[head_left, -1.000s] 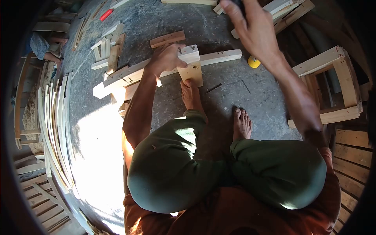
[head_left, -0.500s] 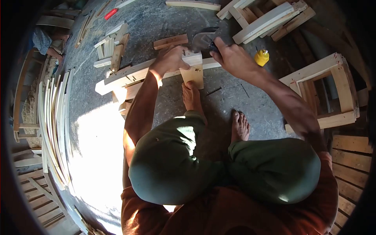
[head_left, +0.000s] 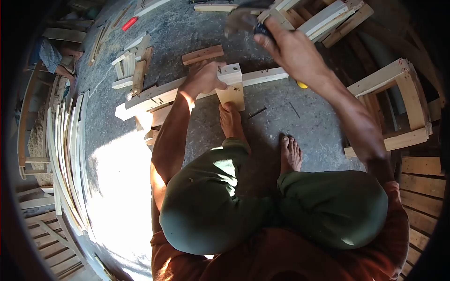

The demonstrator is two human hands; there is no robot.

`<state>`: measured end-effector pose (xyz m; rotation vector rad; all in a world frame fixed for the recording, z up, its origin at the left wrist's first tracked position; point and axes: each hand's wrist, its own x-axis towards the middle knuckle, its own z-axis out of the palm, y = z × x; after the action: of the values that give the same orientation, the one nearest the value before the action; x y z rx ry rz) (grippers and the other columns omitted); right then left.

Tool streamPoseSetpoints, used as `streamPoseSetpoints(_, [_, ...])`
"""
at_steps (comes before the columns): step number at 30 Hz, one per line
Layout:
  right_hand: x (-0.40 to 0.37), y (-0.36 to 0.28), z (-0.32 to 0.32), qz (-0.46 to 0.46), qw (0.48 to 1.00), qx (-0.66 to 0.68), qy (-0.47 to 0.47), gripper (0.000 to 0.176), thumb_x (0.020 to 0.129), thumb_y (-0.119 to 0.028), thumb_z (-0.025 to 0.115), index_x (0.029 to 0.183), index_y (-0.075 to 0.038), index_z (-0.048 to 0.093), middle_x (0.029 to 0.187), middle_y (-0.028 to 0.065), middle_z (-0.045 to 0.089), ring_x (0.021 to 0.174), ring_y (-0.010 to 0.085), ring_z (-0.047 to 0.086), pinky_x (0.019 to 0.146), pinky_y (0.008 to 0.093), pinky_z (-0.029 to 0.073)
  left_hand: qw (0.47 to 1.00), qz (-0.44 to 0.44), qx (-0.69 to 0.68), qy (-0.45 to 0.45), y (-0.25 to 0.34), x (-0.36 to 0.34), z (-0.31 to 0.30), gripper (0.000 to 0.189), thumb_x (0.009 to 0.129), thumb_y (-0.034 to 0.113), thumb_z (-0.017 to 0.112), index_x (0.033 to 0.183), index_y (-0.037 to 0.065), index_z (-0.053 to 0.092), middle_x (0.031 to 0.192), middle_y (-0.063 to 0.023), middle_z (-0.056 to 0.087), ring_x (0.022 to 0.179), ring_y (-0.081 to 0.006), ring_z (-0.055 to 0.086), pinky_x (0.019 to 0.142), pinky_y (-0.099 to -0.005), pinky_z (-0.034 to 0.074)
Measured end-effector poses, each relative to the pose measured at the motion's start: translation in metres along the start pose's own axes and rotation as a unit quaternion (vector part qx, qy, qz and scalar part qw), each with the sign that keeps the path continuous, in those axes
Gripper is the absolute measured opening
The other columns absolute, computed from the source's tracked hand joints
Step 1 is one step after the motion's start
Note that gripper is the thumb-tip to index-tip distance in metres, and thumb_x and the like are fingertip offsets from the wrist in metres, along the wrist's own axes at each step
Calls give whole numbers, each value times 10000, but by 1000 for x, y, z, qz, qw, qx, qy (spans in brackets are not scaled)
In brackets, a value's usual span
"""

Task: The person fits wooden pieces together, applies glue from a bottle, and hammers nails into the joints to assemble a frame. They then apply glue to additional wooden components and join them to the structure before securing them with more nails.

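My left hand (head_left: 204,78) grips the top of a long pale wooden beam (head_left: 161,92) near its right end, with a nail standing by its fingertips. A short wooden block (head_left: 233,95) sits crosswise under that end, and my bare foot rests against it. Raised above and to the right, my right hand (head_left: 297,51) is wrapped round the dark handle of a hammer (head_left: 243,19), whose head is smeared by motion. Another pale beam (head_left: 265,76) extends right, behind the block.
A wooden frame (head_left: 412,103) stands at right, beside a partly hidden yellow bottle (head_left: 302,85). Long thin strips (head_left: 70,154) lie at left. A red object (head_left: 129,23) and loose nails (head_left: 257,112) are on the floor. Another person's hand (head_left: 65,72) shows upper left.
My right hand has lifted the hammer up and away from the beam end, now partly covering the yellow bottle. My left hand stays on the beam.
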<state>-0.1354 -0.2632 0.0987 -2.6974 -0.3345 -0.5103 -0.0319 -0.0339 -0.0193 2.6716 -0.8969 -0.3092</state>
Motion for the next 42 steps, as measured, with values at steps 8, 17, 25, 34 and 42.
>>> streamPoseSetpoints(8, [-2, 17, 50, 13, 990, -52, -131, 295, 1019, -314, 513, 1078, -27, 476, 757, 255, 674, 761, 485, 669, 653, 579, 536, 1000, -15, -11, -4, 7, 2, -10, 640, 635, 265, 863, 1191, 9, 676, 1127, -203, 701, 1135, -311, 644, 982, -371, 472])
streamPoseSetpoints(17, [-27, 24, 72, 43, 994, -6, -105, 327, 1016, -345, 520, 1100, -32, 475, 741, 279, 666, 762, 512, 659, 661, 588, 542, 988, 53, -81, -123, -26, -1, -19, 880, 691, 151, 835, 1450, -24, 425, 1342, -218, 588, 1242, -297, 571, 1029, -358, 449])
streamPoseSetpoints(25, [-29, 31, 76, 28, 996, 13, -86, 327, 1016, -338, 527, 1103, -28, 473, 698, 279, 650, 741, 516, 652, 637, 592, 532, 996, 52, -54, -44, -35, -3, -10, 787, 686, 159, 826, 1376, -47, 509, 1309, -225, 614, 1193, -326, 600, 1029, -368, 453])
streamPoseSetpoints(34, [-20, 29, 65, 20, 995, 6, -96, 344, 1010, -344, 551, 1098, -16, 494, 698, 288, 644, 748, 512, 650, 637, 585, 524, 991, 58, -106, -58, -37, -1, -11, 593, 669, 131, 821, 1204, -29, 623, 1066, -204, 692, 1004, -302, 660, 899, -378, 497])
streamPoseSetpoints(42, [4, -5, 54, 12, 997, 28, -77, 363, 1008, -339, 574, 1135, -6, 511, 662, 268, 625, 730, 497, 648, 619, 563, 496, 986, 93, -120, -63, -42, 3, -7, 526, 650, 97, 820, 1138, -19, 661, 977, -181, 706, 912, -286, 674, 837, -368, 523])
